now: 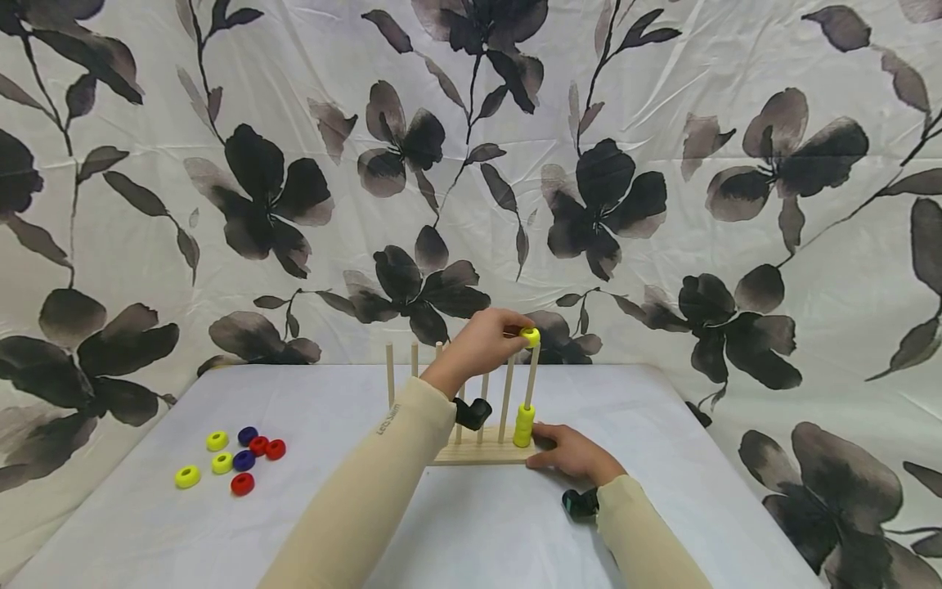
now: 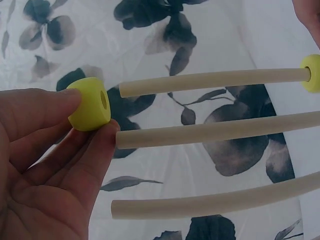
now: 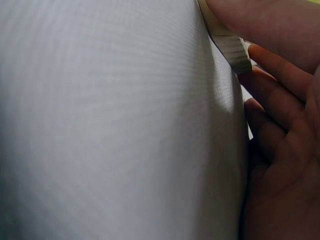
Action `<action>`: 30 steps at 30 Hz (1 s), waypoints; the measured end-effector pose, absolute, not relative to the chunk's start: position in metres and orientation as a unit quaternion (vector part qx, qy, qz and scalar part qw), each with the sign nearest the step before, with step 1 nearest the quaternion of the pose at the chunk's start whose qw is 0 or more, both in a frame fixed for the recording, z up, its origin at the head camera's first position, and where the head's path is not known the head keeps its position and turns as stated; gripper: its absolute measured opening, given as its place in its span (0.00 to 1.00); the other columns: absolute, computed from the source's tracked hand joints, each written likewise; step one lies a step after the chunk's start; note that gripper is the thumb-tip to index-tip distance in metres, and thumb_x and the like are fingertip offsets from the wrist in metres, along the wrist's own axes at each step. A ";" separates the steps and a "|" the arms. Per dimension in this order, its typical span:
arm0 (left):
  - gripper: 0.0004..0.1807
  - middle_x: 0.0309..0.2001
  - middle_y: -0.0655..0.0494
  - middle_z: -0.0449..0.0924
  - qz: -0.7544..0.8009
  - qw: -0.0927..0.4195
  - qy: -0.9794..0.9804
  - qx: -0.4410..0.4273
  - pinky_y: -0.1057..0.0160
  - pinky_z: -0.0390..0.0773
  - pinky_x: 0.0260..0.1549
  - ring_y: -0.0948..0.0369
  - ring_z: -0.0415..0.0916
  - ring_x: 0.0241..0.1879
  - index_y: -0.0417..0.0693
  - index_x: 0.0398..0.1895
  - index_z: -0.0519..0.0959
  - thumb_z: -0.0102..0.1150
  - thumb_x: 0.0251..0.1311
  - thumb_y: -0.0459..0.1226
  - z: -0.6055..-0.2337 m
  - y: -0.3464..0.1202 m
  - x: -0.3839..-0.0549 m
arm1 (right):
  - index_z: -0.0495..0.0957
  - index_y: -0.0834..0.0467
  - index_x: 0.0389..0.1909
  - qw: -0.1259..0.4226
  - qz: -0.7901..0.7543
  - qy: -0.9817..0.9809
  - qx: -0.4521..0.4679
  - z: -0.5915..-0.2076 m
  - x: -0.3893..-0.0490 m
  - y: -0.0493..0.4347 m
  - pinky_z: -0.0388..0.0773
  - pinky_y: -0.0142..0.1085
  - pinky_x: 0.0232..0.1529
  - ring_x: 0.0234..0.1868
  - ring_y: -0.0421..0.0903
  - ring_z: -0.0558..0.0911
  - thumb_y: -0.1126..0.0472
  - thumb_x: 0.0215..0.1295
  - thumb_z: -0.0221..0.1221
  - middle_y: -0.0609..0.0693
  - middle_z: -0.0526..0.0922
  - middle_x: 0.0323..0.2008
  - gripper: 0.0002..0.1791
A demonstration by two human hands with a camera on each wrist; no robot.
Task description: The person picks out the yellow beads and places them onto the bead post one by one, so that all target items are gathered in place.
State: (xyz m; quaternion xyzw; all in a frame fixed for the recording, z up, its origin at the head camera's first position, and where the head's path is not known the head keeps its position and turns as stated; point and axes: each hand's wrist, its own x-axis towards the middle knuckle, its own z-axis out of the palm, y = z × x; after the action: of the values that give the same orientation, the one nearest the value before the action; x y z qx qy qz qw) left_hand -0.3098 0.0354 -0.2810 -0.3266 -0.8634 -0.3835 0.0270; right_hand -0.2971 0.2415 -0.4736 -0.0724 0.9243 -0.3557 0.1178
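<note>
A yellow bead (image 2: 90, 104) is pinched between thumb and fingers of my left hand (image 1: 482, 348). Its hole faces the tip of the rightmost peg (image 2: 215, 81), with a small gap between them in the left wrist view. Lower on that peg sit several stacked yellow beads (image 1: 524, 427). The wooden peg stand (image 1: 478, 454) has a flat base and a row of upright pegs, partly hidden by my left arm. My right hand (image 1: 577, 454) grips the base's right end (image 3: 235, 52), thumb in front and fingers behind.
Loose yellow, blue and red beads lie on the left of the white-covered table (image 1: 353, 540), among them a yellow bead (image 1: 187, 476), a blue bead (image 1: 244, 460) and a red bead (image 1: 242, 484). A floral cloth (image 1: 515, 221) hangs behind the table.
</note>
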 end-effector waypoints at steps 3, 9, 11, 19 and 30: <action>0.17 0.54 0.51 0.81 -0.384 0.027 -0.864 -0.325 0.62 0.81 0.50 0.58 0.80 0.52 0.46 0.57 0.79 0.56 0.66 0.37 -0.282 0.038 -0.311 | 0.67 0.49 0.69 0.120 -0.356 0.924 -0.069 -0.475 -0.298 0.242 0.57 0.60 0.70 0.72 0.57 0.63 0.44 0.52 0.69 0.52 0.69 0.69 0.42; 0.16 0.53 0.52 0.82 -0.383 0.028 -0.865 -0.322 0.63 0.81 0.50 0.59 0.80 0.51 0.46 0.56 0.80 0.57 0.66 0.36 -0.283 0.043 -0.313 | 0.68 0.48 0.69 0.122 -0.353 0.925 -0.069 -0.477 -0.299 0.241 0.58 0.62 0.69 0.72 0.58 0.63 0.44 0.52 0.70 0.52 0.69 0.69 0.42; 0.16 0.52 0.51 0.82 -0.385 0.026 -0.865 -0.322 0.64 0.81 0.50 0.59 0.81 0.50 0.45 0.56 0.80 0.57 0.66 0.36 -0.284 0.045 -0.315 | 0.68 0.49 0.69 0.122 -0.355 0.924 -0.071 -0.478 -0.299 0.241 0.58 0.62 0.69 0.72 0.58 0.63 0.44 0.51 0.70 0.52 0.69 0.69 0.42; 0.17 0.52 0.50 0.82 -0.385 0.023 -0.864 -0.325 0.65 0.81 0.49 0.59 0.81 0.50 0.43 0.56 0.80 0.58 0.65 0.36 -0.285 0.049 -0.319 | 0.68 0.48 0.69 0.123 -0.360 0.922 -0.072 -0.476 -0.298 0.241 0.57 0.62 0.69 0.72 0.58 0.63 0.44 0.52 0.70 0.52 0.69 0.69 0.42; 0.17 0.52 0.50 0.82 -0.372 0.020 -0.868 -0.327 0.64 0.81 0.49 0.58 0.81 0.50 0.42 0.56 0.79 0.58 0.65 0.35 -0.285 0.052 -0.319 | 0.68 0.47 0.69 0.119 -0.354 0.925 -0.070 -0.475 -0.296 0.240 0.57 0.62 0.69 0.72 0.58 0.63 0.45 0.53 0.69 0.51 0.68 0.69 0.41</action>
State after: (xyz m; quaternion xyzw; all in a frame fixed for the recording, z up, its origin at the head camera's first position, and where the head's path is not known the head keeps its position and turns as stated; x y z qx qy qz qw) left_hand -0.3186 0.0520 -0.2848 -0.3273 -0.8682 -0.3725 0.0200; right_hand -0.2964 0.2404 -0.4753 -0.0702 0.9249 -0.3544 0.1187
